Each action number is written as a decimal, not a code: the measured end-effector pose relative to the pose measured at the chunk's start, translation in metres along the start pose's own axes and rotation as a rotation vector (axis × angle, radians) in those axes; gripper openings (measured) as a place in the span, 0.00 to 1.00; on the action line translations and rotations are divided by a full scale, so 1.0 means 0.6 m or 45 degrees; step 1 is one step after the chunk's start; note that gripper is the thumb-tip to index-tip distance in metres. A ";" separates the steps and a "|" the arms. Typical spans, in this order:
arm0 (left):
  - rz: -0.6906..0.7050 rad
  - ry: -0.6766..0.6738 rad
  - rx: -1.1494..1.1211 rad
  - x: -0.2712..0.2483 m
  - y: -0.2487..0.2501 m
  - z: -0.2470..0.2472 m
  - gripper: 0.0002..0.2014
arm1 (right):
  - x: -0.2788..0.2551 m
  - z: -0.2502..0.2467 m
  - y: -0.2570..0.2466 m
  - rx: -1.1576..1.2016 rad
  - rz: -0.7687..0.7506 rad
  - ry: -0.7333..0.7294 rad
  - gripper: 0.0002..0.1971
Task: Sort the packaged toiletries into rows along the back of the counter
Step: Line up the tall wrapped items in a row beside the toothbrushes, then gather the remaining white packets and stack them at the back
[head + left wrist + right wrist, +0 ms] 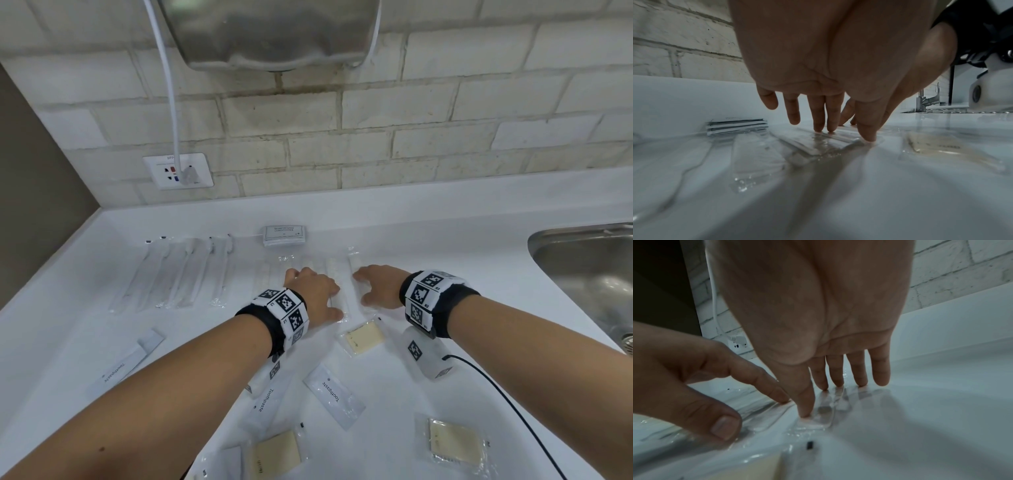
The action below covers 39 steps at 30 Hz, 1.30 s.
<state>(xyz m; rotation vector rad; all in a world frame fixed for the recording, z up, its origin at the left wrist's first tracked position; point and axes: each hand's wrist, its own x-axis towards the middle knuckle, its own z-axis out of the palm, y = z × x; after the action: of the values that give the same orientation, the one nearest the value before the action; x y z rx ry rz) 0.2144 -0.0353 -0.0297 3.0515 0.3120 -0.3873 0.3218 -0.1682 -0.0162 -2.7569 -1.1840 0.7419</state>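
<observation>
The soap packets (pixel 457 442) lie closest, low on the white counter (pixel 411 222). Farther back, the left hand (pixel 317 294) and right hand (pixel 376 284) press flat, fingers straight, on the clear comb packets (pixel 337 274), gripping nothing. The packets look light, thin and slippery. Slide them, or pinch an edge.

I counted five wrapped toothbrushes (pixel 191 274), though the clear film made their edges hard to separate. Of the clear comb packets (pixel 334 274) I could make out at least four; part of that row was covered. There was one stack of shampoo sachets (pixel 284 235), about four deep in the left wrist view. I saw three toothpaste sachets (pixel 332 394) with readable labels, three yellow soaps (pixel 455 442), one sink (pixel 548 233) and one wall socket (pixel 178 171).
</observation>
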 end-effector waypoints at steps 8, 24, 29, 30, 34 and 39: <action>0.010 -0.030 0.016 0.002 0.000 0.000 0.28 | 0.008 0.001 0.003 -0.004 -0.020 -0.010 0.34; -0.078 0.073 -0.265 -0.119 -0.033 -0.039 0.22 | -0.108 0.001 -0.101 0.001 -0.264 -0.051 0.19; -0.232 -0.073 -0.296 -0.196 -0.050 -0.001 0.18 | -0.160 0.058 -0.155 -0.163 -0.216 -0.211 0.25; -0.265 -0.096 -0.285 -0.212 -0.053 0.008 0.18 | -0.167 0.069 -0.160 -0.168 -0.189 -0.200 0.24; -0.369 -0.171 -0.308 -0.268 -0.060 0.043 0.23 | -0.182 0.102 -0.180 -0.225 -0.113 -0.133 0.24; -0.409 -0.107 -0.402 -0.289 -0.055 0.064 0.12 | -0.186 0.115 -0.199 -0.172 0.034 -0.055 0.27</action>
<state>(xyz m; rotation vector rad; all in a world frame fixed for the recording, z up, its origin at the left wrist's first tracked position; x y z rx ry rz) 0.0341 -0.0391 -0.0239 2.6692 0.7814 -0.4312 0.1449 -0.1713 -0.0039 -2.8852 -1.2523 0.7542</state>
